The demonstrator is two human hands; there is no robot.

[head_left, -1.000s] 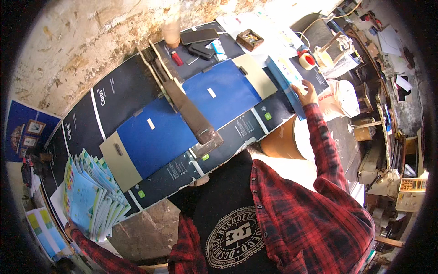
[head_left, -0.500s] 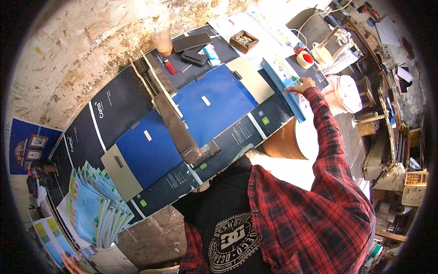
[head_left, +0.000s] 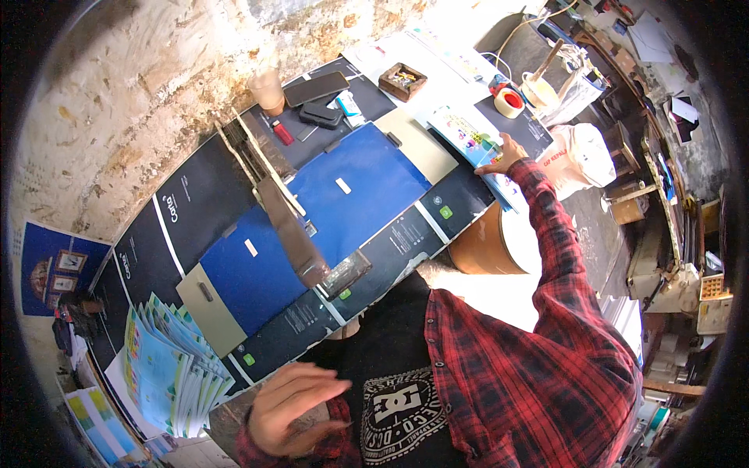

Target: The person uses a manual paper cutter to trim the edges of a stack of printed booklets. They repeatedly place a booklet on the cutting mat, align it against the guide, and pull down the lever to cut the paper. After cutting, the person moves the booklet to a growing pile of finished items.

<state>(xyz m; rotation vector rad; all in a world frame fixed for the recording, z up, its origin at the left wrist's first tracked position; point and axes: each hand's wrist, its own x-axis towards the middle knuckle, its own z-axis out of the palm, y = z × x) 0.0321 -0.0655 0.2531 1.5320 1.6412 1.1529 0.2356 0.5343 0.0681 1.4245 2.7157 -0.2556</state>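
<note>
your right sleeve [head_left: 555, 234] looks like matt plaid cloth. the larger blue panel [head_left: 374, 175] is smooth, faintly glossy; right of it you have a glossy printed paper stack [head_left: 462, 134]; beyond it, a rough plaster wall [head_left: 183, 86] and translucent plastic cup [head_left: 268, 94].

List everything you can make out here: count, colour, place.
left booklets: one stack, light blue, lower left
right booklets: one stack, multicoloured, upper right
panels: two visible, blue, middle
metal arm: one, brown, over panels
cup: one, pale, upper middle
slab: one, dark, beside cup
lighter: one, red, below cup
case: one, black, below slab
tray: one, brown, upper middle
tape: one roll, cream, upper right
bag: one, white, right
clutter: uncountable, mixed colours, far right
table: one, black-topped, middle
shirt: one, red plaid, lower right
left hand: one, bare, lower middle
right hand: one, bare, on right booklets
</note>
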